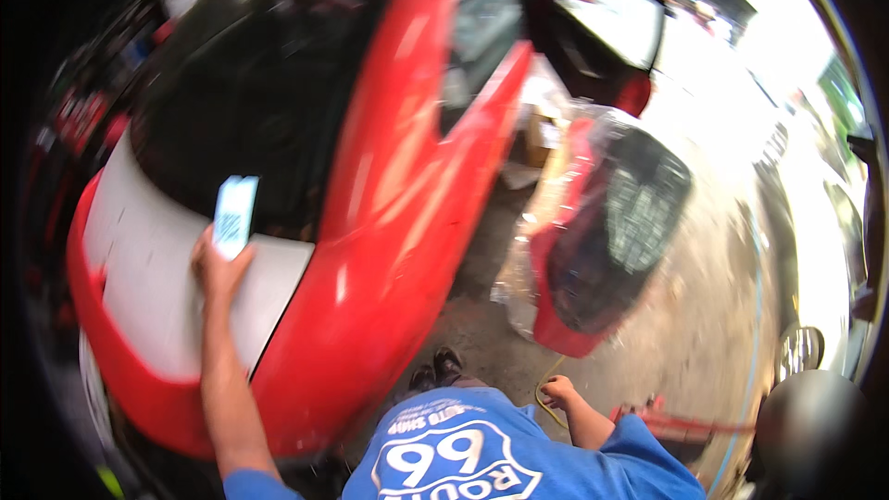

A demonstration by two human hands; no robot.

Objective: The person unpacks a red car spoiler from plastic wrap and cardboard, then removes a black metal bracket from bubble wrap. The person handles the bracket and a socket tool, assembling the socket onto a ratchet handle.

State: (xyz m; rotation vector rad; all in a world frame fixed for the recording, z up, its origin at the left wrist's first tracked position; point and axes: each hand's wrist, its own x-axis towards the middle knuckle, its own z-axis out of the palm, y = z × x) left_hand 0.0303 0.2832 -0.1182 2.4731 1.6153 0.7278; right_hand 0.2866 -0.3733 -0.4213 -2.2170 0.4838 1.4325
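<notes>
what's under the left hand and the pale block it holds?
The left hand presses a pale rectangular block onto the grey patch of the red car, beside the dark rear window. The block's underside and the surface beneath it are covered. The picture is blurred.

Glossy red car body (398, 222), matt grey sanded panel (148, 259), pale sanding block (234, 215).
</notes>
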